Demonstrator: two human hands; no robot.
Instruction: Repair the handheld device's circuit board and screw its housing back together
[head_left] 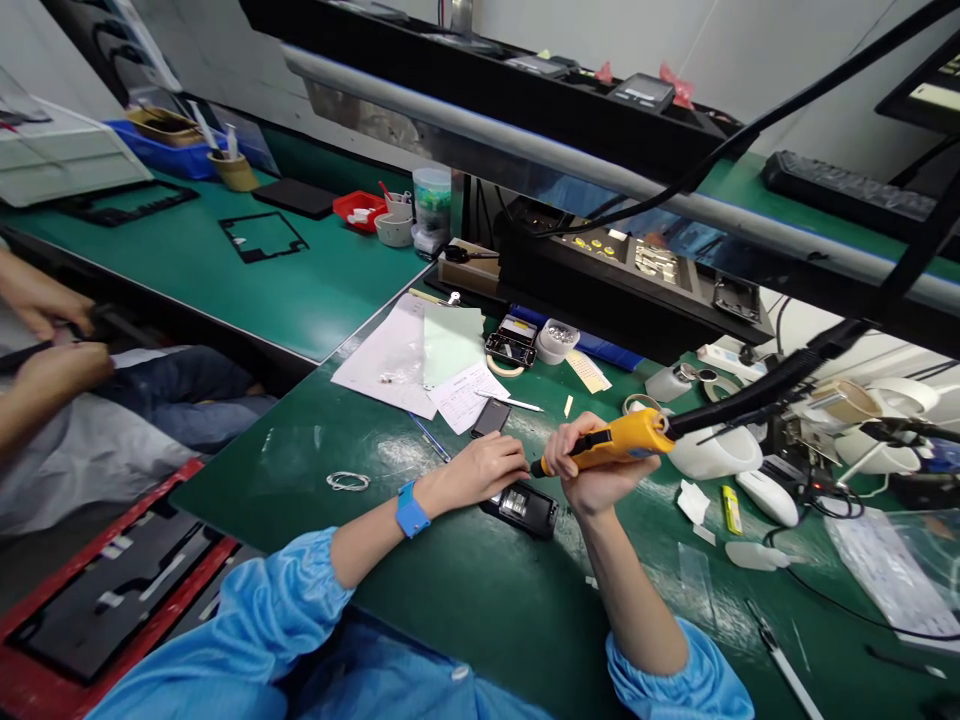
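Observation:
My right hand [589, 465] is wrapped around a yellow electric screwdriver [626, 440], held nearly level with its dark tip pointing left. The tip meets the fingertips of my left hand [487, 468], which are drawn together; whatever they pinch is hidden. Below both hands, a black handheld device [529, 508] with a metallic patch in its recess lies on the green mat, its left end partly covered by my left hand. Just behind my left hand is a small dark block [491, 417]. A blue band [412, 509] circles my left wrist.
Papers [397, 350], a blue pen [429, 438] and a coiled white cord [348, 482] lie to the left. A white mouse [766, 498] and a yellow packet [731, 510] are on the right. A black shelf unit [600, 290] stands behind. Another person's hands [56, 340] are far left.

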